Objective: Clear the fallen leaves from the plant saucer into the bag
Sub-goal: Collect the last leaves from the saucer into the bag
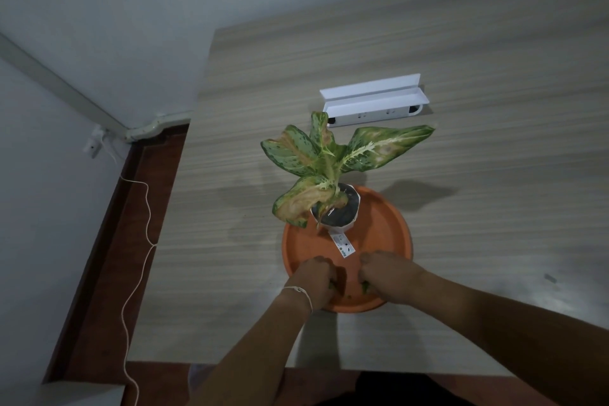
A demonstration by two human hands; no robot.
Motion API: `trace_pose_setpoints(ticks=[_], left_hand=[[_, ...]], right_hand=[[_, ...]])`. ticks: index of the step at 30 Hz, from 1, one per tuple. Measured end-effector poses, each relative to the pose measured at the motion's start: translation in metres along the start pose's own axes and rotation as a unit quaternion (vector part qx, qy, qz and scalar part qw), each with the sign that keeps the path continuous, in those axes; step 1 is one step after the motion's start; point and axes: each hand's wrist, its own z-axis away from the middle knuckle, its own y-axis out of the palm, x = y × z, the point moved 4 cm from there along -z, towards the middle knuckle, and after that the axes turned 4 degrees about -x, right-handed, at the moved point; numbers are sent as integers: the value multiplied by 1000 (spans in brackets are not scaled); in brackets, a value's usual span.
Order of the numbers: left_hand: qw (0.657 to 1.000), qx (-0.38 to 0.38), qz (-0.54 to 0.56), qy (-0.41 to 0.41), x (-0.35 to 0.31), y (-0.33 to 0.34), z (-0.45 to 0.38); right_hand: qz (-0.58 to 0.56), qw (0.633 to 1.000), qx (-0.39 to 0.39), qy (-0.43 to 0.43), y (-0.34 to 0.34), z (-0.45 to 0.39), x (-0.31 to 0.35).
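An orange round saucer (389,234) sits on the wooden table, with a small white pot (342,212) of a green and yellowed plant (329,158) at its far side. Both of my hands reach into the near part of the saucer. My left hand (314,278) is closed over small green leaves (333,284) that peek out under its fingers. My right hand (387,275) is closed over more green leaf bits (365,288). A white label (342,244) lies on the saucer between pot and hands. No bag is in view.
A white socket box (375,109) with a raised lid stands on the table (478,92) behind the plant. The table's left edge drops to a red-brown floor (108,273), where a white cable (138,257) trails. Grey walls close in at the left and back.
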Motion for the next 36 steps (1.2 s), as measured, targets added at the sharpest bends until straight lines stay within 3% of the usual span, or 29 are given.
trace_pose_setpoints(ticks=[3,7,10,14,24,36], left_hand=[[998,-16,31,-49,8,0,-7],[999,9,39,-27,-1,-2,-1],[998,1,44,-34,0,-3,-1],[999,5,41,-26,-8,-4,2],[998,-19,37,-52,-3,1,-1],[998,-25,6,-50,-5,8,-4]], right_hand=[[15,1000,-6,-4,-3,2,-2],[-42,999,-29,12,-22,7,-12],[-94,991,-62,74,-33,7,-21],[-80,987,-45,133,-25,3,-16],[-43,995,-6,92,-12,-11,6],[-102,986,13,130,-8,-10,7]])
